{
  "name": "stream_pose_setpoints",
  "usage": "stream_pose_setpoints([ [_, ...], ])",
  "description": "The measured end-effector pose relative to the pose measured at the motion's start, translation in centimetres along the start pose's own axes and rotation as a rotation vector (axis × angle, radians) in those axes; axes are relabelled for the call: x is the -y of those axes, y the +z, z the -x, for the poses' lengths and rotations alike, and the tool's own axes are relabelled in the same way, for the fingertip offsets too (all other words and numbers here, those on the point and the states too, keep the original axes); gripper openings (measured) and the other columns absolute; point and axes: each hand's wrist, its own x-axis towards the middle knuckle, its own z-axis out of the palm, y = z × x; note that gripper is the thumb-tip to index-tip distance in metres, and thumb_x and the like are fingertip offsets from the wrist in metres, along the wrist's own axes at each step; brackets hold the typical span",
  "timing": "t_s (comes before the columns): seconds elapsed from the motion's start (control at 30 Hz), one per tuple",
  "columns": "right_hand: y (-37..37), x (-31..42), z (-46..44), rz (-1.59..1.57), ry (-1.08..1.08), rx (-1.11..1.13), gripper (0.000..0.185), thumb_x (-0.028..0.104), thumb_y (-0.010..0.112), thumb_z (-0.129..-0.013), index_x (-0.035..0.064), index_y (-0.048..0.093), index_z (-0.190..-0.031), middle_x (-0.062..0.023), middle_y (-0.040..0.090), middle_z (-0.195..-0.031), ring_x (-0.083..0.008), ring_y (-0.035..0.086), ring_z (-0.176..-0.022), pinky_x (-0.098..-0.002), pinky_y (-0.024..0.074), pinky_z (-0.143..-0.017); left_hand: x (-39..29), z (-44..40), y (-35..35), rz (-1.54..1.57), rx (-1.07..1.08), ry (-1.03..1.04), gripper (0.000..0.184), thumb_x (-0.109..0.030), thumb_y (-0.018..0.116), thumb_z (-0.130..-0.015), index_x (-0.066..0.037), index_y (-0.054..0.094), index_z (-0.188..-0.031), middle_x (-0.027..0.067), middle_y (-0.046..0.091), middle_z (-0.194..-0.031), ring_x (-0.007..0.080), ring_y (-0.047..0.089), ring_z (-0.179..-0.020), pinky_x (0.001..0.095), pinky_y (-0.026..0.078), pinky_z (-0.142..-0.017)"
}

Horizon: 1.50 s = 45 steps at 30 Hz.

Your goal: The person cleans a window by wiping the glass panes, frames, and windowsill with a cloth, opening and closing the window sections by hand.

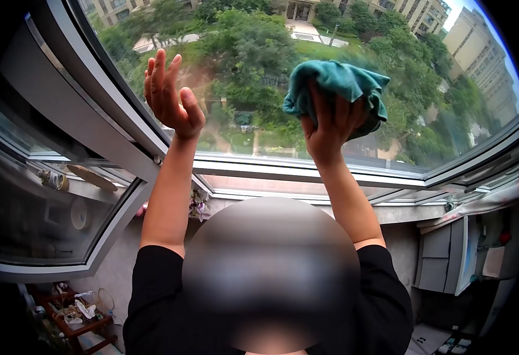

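A bunched teal cloth (336, 80) is in my right hand (329, 127), its folds spilling over the fingers. The cloth is up against or close to the large window pane (259, 77); whether it presses on the glass I cannot tell. My left hand (173, 100) is raised near the left side of the same pane, fingers apart and bent a little, holding nothing. A faint reflection shows in the glass beside it. Contact between the left fingertips and the glass is not clear.
An opened window sash (87, 260) angles in at the left. The metal lower frame (307, 168) runs below both hands. Low at left stands a cluttered brown rack (73, 313); grey cabinets (443, 254) are at right. Trees and buildings lie outside.
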Motion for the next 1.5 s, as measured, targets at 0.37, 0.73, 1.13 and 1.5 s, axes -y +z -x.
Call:
stream_pose_setpoints([
  [0.37, -1.9, 1.1, -3.1, -0.051, 0.071, 0.153, 0.048, 0.029, 0.079, -0.079, 0.0396, 0.072, -0.126, -0.0028, 0.050, -0.151, -0.0394, 0.040, -0.143, -0.0714, 0.0171, -0.119, 0.4, 0.8, 0.4, 0.112, 0.000, -0.047, 0.047, -0.029, 0.043, -0.097, -0.008, 0.071, -0.129, 0.0153, 0.061, -0.146, 0.0299, 0.052, -0.140, 0.0453, 0.032, -0.119],
  [0.73, -1.7, 1.0, -0.5, -0.102, 0.095, 0.228, 0.051, 0.024, 0.071, -0.087, 0.0279, 0.067, -0.138, -0.0152, 0.047, -0.153, -0.0499, 0.036, -0.142, -0.0676, 0.0195, -0.117, -0.2, 0.5, 0.9, 0.142, -0.035, -0.039, 0.049, -0.037, 0.043, -0.098, -0.010, 0.075, -0.123, 0.0158, 0.064, -0.142, 0.0298, 0.055, -0.137, 0.0434, 0.033, -0.119],
  [1.13, -1.7, 1.3, -1.4, -0.158, 0.209, 0.140, 0.057, 0.029, 0.071, -0.083, 0.0223, 0.065, -0.139, -0.0189, 0.045, -0.152, -0.0528, 0.037, -0.139, -0.0734, 0.0149, -0.116, -0.4, 0.4, 0.8, 0.170, -0.028, -0.023, 0.050, -0.041, 0.045, -0.097, -0.010, 0.075, -0.121, 0.0162, 0.064, -0.142, 0.0299, 0.054, -0.138, 0.0431, 0.032, -0.120],
  [1.5, 5.9, 11.1, 7.9, -0.051, -0.431, 0.256, 0.047, 0.025, 0.054, -0.097, 0.0220, 0.060, -0.144, 0.0055, 0.048, -0.157, -0.0153, 0.037, -0.150, -0.0379, 0.0175, -0.129, -0.6, -0.2, 0.6, 0.202, -0.037, -0.028, 0.052, -0.040, 0.046, -0.097, -0.003, 0.069, -0.126, 0.0177, 0.067, -0.138, 0.0327, 0.057, -0.135, 0.0444, 0.034, -0.118],
])
